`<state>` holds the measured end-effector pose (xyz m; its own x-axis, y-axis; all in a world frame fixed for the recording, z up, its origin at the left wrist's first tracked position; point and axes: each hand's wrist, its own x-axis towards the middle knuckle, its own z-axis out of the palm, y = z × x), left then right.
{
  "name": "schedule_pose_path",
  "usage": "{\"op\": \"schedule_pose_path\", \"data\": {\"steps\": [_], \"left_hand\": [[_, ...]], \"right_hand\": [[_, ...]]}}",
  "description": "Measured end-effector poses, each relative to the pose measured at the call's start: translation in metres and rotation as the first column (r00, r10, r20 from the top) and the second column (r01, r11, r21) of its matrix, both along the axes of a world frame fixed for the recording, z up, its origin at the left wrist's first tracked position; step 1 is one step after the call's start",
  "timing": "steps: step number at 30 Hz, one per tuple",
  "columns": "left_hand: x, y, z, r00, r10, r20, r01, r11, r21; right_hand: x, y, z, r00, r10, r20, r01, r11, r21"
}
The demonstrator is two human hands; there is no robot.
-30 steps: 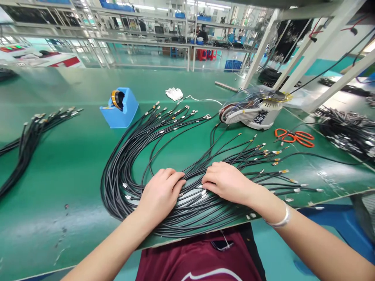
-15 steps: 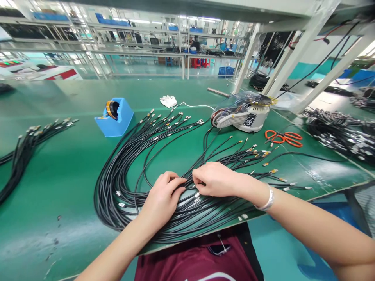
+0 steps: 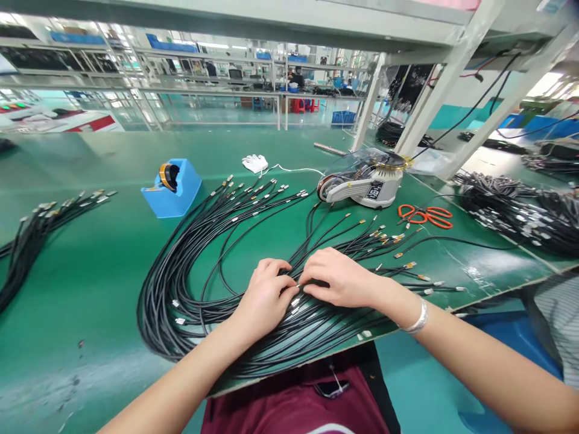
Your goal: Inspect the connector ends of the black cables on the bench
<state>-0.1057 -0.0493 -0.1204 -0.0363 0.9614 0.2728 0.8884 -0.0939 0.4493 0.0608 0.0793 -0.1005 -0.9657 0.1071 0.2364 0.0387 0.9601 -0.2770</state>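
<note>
A curved bundle of black cables (image 3: 156, 307) with metal plug ends lies on the green table. Over its middle, my left hand (image 3: 270, 295) pinches one black cable between thumb and fingertips. My right hand (image 3: 337, 276) is right beside it, fingertips closed on the same cable, almost touching the left ones. A small white piece (image 3: 298, 286) shows between the two hands; I cannot tell whether it is a label or tape. White labels (image 3: 295, 305) sit on cables just below the fingers.
A blue tape dispenser (image 3: 174, 196) stands at the left, a grey automatic tape dispenser (image 3: 373, 187) behind my right hand. Orange-handled scissors (image 3: 425, 216) and a white glove (image 3: 254, 163) lie farther back. More cables are at the left (image 3: 31, 247) and right (image 3: 511, 208). A shelf post (image 3: 452, 102) rises at right.
My hands have come together at the cable; the right fingers now meet the left fingertips. The whole view has shifted slightly.
</note>
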Motion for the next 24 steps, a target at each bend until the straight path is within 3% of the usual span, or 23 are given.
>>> {"op": "schedule_pose_path", "data": {"steps": [4, 9, 17, 20, 24], "left_hand": [[0.004, 0.006, -0.001, 1.0, -0.007, -0.003, 0.008, 1.0, 0.001], [0.009, 0.012, 0.004, 1.0, -0.02, -0.004, 0.021, 1.0, 0.018], [0.006, 0.015, 0.0, 0.998, 0.042, 0.042, -0.041, 0.999, -0.017], [0.005, 0.017, -0.003, 0.997, 0.052, 0.054, -0.052, 0.999, -0.004], [0.002, 0.019, -0.006, 0.994, 0.068, 0.083, -0.069, 0.998, 0.012]], "right_hand": [[0.02, -0.004, -0.009, 0.995, -0.05, -0.081, 0.057, 0.995, 0.085], [0.031, -0.021, -0.009, 0.976, -0.022, -0.216, 0.038, 0.997, 0.067], [0.016, -0.006, -0.012, 0.98, -0.085, -0.179, 0.127, 0.964, 0.234], [0.011, -0.004, -0.004, 0.985, -0.054, -0.165, 0.102, 0.95, 0.296], [0.022, -0.01, 0.018, 0.995, 0.06, -0.078, -0.029, 0.935, 0.354]]}}
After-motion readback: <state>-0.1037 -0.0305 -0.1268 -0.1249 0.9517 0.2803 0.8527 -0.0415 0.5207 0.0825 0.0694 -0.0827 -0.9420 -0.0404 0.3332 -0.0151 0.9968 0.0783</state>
